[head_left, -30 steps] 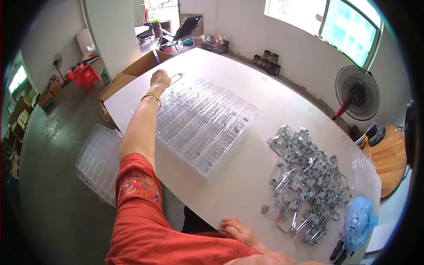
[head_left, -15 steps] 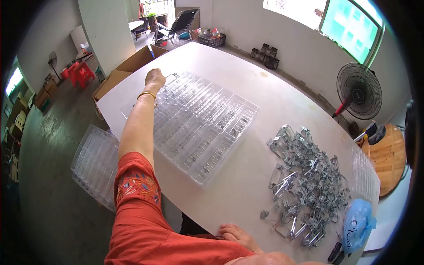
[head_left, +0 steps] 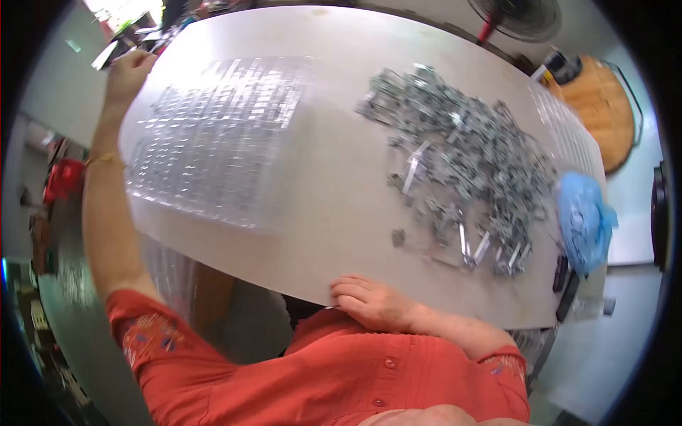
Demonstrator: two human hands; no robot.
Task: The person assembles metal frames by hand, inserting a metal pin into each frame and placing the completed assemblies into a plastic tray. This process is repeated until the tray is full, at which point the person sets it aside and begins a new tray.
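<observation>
My left hand is stretched out past the far left edge of the table, near the far left corner of a clear plastic compartment tray. Its fingers are curled closed and blurred, and whatever may be in them cannot be made out. The tray lies on the white table, with small metal pieces showing in its narrow compartments. My right hand rests at the near table edge, fingers lying flat on it. A large heap of metal clips or brackets spreads over the right half of the table.
At the right edge sit a blue plastic bag and dark-handled tools. More clear trays lie at the far right, and others are below the left edge. A round wooden board and a fan stand beyond.
The view has swung down and to the right. My left hand has gone from the tray's far edge to beyond the table's left side. My right hand stays at the near edge.
</observation>
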